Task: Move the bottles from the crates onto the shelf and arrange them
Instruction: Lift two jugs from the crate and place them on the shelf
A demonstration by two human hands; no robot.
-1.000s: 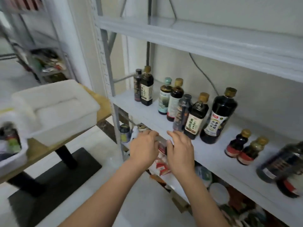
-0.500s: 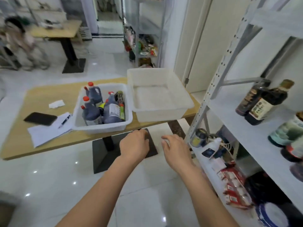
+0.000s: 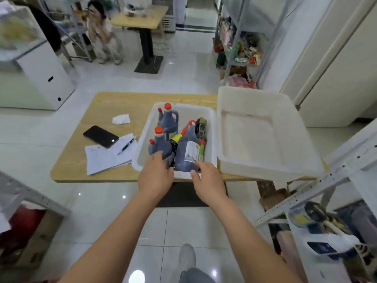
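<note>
A white crate (image 3: 142, 148) on the wooden table (image 3: 114, 103) holds several dark jugs with red caps (image 3: 168, 119) and a large dark labelled bottle (image 3: 186, 152). To its right stands a second white crate (image 3: 265, 160) with nothing in it. My left hand (image 3: 156, 176) reaches over the near rim of the full crate, fingers at a dark jug. My right hand (image 3: 208, 182) is at the same rim, fingers spread by the base of the large bottle. Neither hand holds anything. The grey metal shelf (image 3: 346, 160) is at the right edge.
A black phone (image 3: 101, 136), papers with a pen (image 3: 108, 158) and a crumpled tissue (image 3: 121, 119) lie on the table's left part. A person sits at another table (image 3: 140, 19) far back. Lower shelf tiers at the right hold jars and packets (image 3: 318, 221). White tiled floor lies below me.
My view has swung left from the shelf to the table. Both hands have moved from the shelf edge to the near rim of the crate with the jugs.
</note>
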